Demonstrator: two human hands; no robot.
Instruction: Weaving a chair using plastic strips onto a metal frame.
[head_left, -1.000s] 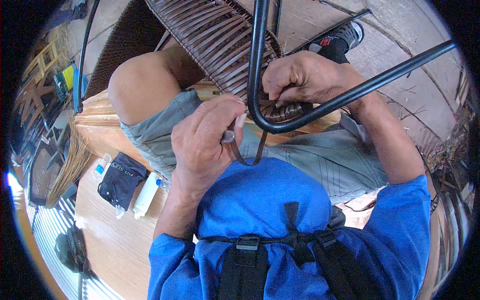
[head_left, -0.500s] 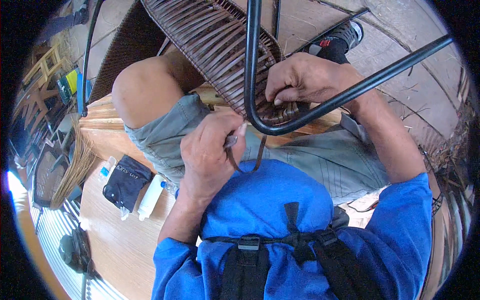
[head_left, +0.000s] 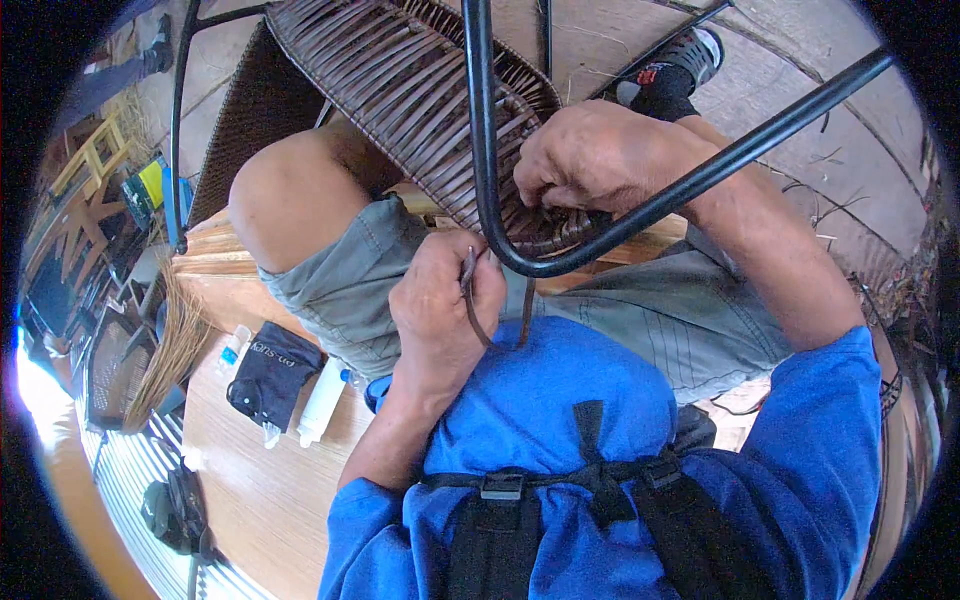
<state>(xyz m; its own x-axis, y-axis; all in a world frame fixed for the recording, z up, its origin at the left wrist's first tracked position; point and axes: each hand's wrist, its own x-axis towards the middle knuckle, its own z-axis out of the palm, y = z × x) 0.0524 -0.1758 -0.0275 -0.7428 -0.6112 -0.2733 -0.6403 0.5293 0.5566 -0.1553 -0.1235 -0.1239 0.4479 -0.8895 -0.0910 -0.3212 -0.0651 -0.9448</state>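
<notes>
A dark brown woven wicker seat (head_left: 390,85), part of a chair on a black tubular metal frame (head_left: 484,150), lies tilted over my lap. By its near corner my left hand (head_left: 435,300) is closed, pinching a thin brown weaving strand (head_left: 528,312) that hangs in a loop below the frame's bend. My right hand (head_left: 610,155) reaches behind the slanting tube, with its fingers curled in against the wicker edge. Whatever those fingertips grip is hidden by the hand and the weave.
On the wooden board (head_left: 255,490) at my left lie a dark pouch (head_left: 270,375) and a white tube (head_left: 322,402). A bundle of thin sticks (head_left: 165,350) stands beyond them. A black bag-like object (head_left: 175,510) sits near the board's left edge. Loose strands litter the tiled floor (head_left: 790,80).
My right hand has shifted slightly left along the wicker edge, its thumb now tucked out of sight. The left hand has turned a little, still pinching the strand. The whole view has shifted slightly.
</notes>
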